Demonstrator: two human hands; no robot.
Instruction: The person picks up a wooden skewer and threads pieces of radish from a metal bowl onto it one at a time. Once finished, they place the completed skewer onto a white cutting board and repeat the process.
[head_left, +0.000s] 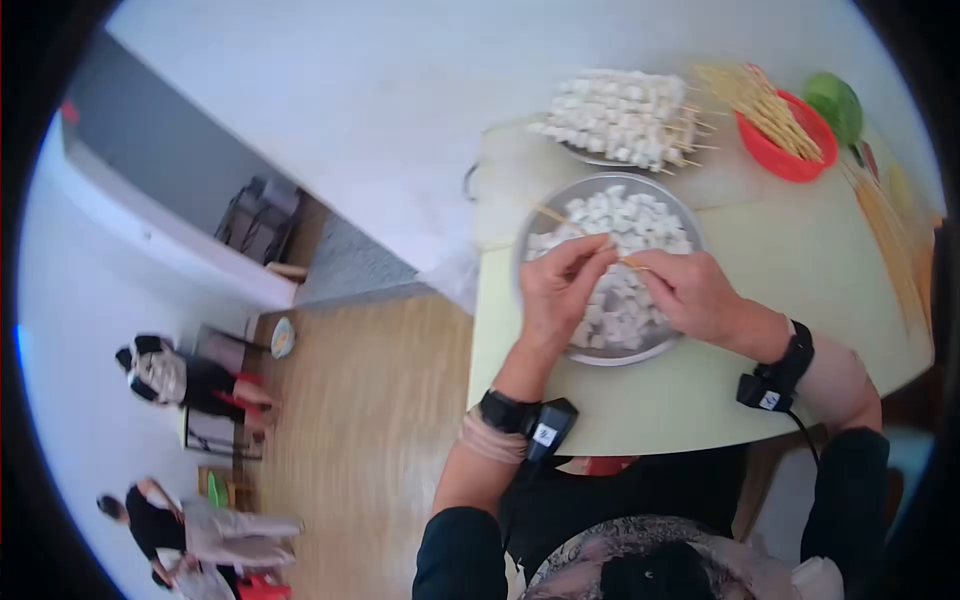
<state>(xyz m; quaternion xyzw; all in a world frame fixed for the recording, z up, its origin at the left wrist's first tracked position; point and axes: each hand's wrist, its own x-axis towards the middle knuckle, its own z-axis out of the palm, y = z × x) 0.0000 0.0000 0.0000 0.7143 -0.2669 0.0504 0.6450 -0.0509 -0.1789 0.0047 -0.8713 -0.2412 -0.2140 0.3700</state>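
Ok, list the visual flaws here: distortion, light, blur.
Head view: black rounds off the corners, and people in the room look tipped sideways; head view: light is soft, the left wall washed out; head view: the sticks in the red bowl smear at their upper ends, and detail between left hand and right hand is unclear.

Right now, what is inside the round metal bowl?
Inside the metal bowl are many white chunks. The left hand and right hand cover some of them; what lies beneath the top pieces cannot be seen.
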